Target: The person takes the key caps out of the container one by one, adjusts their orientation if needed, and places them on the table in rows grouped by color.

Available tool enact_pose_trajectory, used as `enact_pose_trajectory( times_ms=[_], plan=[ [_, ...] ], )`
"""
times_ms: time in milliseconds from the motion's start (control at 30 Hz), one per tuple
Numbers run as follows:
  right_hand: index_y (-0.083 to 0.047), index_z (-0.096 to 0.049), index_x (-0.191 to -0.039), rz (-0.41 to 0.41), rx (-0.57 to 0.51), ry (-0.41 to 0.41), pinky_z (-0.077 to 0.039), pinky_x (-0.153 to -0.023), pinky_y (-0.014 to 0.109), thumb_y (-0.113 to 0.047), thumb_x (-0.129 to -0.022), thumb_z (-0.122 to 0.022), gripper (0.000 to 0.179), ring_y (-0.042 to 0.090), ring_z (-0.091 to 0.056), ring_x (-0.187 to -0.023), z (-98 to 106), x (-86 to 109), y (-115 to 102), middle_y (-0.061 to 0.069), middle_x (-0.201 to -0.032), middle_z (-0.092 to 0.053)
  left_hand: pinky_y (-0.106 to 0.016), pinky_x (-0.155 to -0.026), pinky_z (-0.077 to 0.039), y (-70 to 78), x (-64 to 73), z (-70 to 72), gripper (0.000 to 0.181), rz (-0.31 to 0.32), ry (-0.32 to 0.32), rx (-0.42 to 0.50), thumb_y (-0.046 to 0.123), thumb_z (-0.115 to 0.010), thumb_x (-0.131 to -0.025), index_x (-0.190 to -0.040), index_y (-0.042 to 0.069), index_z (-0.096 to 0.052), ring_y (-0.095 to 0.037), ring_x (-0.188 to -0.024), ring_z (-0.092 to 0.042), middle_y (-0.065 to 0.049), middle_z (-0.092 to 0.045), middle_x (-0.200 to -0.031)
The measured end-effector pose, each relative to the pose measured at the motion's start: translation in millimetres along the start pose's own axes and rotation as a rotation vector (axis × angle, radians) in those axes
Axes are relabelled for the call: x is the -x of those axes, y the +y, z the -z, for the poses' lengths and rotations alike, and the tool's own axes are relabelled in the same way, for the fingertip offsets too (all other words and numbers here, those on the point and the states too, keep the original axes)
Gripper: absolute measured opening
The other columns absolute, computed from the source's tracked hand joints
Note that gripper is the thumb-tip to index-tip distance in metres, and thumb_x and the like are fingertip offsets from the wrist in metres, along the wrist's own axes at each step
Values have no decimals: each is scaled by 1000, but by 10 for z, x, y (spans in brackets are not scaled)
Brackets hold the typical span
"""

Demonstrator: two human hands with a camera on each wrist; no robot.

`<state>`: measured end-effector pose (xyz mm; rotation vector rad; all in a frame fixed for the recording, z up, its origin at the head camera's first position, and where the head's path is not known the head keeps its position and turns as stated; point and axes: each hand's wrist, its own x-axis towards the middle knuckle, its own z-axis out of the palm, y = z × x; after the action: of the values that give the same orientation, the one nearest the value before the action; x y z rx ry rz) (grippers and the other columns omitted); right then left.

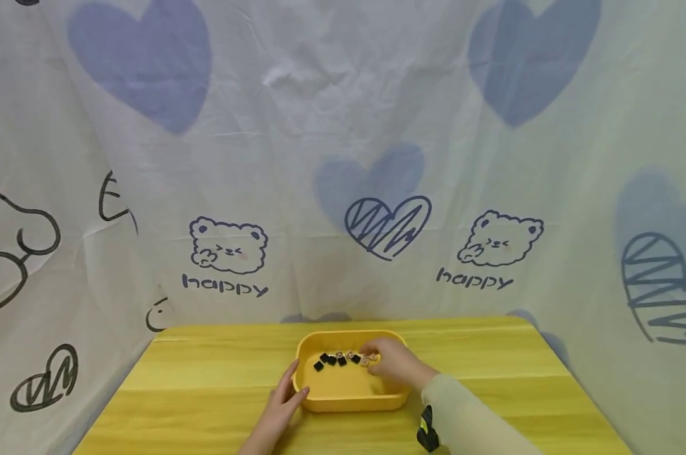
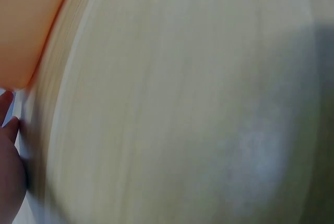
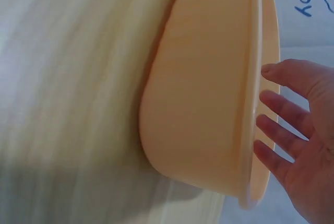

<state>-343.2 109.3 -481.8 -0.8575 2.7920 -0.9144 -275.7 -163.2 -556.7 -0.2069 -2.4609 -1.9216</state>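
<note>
A yellow plastic tray (image 1: 354, 405) stands on the table, with small black blocks (image 1: 318, 366) and pale blocks (image 1: 365, 362) in an uneven row along its far half. At the tray's left end, my left hand (image 1: 281, 401) rests against the wall, thumb and forefinger spread around the near left corner. My right hand (image 1: 394, 361) reaches over the right end into the tray, its fingers down beside the pale blocks. The right wrist view shows that hand's fingers (image 3: 282, 132) parted and loosely extended across the tray's rim (image 3: 253, 93). Only part of the left hand shows in its wrist view.
The tray sits on a yellow wood-grain table (image 1: 206, 379), near its back edge. Behind it hangs a pale cloth (image 1: 314, 272) printed with hearts, bears and lettering. A black device (image 1: 427, 430) is strapped at the right wrist over a light sleeve (image 1: 468, 411).
</note>
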Motion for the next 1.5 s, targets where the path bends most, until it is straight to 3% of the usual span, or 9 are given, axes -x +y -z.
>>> enact_pose_trajectory(
  times_ms=[67, 333, 533, 833, 933, 1100, 1167, 1300, 1500],
  plan=[
    [0, -67, -117, -5, 8, -19, -52, -87, 47, -3, -85, -72, 33, 32, -61, -103, -3, -56, 15, 12, -111, -67, -67, -108, 12, -10, 6, 13, 65, -3, 4, -25, 19, -58, -99, -154, 8, -25, -47, -133, -36, -34, -35, -144],
    [0, -67, -117, -27, -25, -124, -55, -76, 33, 0, -83, -74, 35, 26, -64, -92, -36, -236, 17, 12, -105, -68, -70, -107, 8, -71, 56, 87, 68, 57, -9, 5, 22, -58, -99, -155, 10, -22, -49, -134, -32, -35, -36, -144],
    [-4, -69, -115, -61, 24, -147, -54, -85, 34, 6, -78, -74, 38, 21, -63, -96, -69, -290, 73, 6, -107, -69, -68, -106, 14, -99, 37, 141, 66, 24, -24, -23, 21, -57, -100, -155, 8, -22, -49, -133, -34, -38, -33, -142],
    [-9, -73, -107, -14, 130, -177, -53, -83, 28, 9, -74, -73, 38, 11, -61, -88, -95, -378, 135, -2, -98, -70, -67, -111, -7, -58, 23, 186, 72, 80, -49, -2, 20, -62, -97, -156, 11, -20, -48, -133, -36, -37, -32, -145],
    [-10, -74, -106, -2, 175, -193, -53, -81, 26, 10, -74, -73, 37, 9, -61, -87, -82, -380, 157, -4, -97, -69, -68, -110, -2, -27, 15, 171, 77, 80, -65, 40, 14, -65, -93, -156, 11, -20, -47, -134, -36, -34, -35, -146],
    [-15, -76, -103, 2, 219, -211, -53, -80, 25, 12, -75, -70, 40, 6, -61, -87, -48, -384, 165, -9, -97, -69, -67, -111, -8, 7, 14, 148, 80, 69, -81, 51, 9, -67, -91, -156, 11, -20, -47, -135, -34, -34, -35, -146],
    [-16, -77, -101, 4, 231, -216, -53, -78, 25, 14, -75, -68, 41, 6, -61, -87, -40, -383, 163, -9, -96, -70, -65, -112, -7, 12, 10, 134, 80, 65, -87, 23, 12, -67, -91, -156, 13, -20, -46, -135, -34, -33, -35, -146],
    [-15, -79, -100, -1, 223, -231, -53, -76, 24, 15, -76, -67, 40, 7, -62, -87, -36, -360, 153, -8, -96, -71, -65, -108, 14, 8, -2, 99, 81, 48, -93, -35, 19, -68, -91, -156, 14, -20, -46, -135, -34, -33, -36, -145],
    [-11, -79, -99, 30, 228, -244, -54, -76, 22, 9, -81, -72, 29, 8, -64, -86, -21, -306, 150, -6, -93, -72, -63, -110, 14, 18, 6, 72, 82, 69, -89, -70, 24, -70, -91, -156, 17, -21, -46, -136, -33, -33, -34, -146]
  ],
)
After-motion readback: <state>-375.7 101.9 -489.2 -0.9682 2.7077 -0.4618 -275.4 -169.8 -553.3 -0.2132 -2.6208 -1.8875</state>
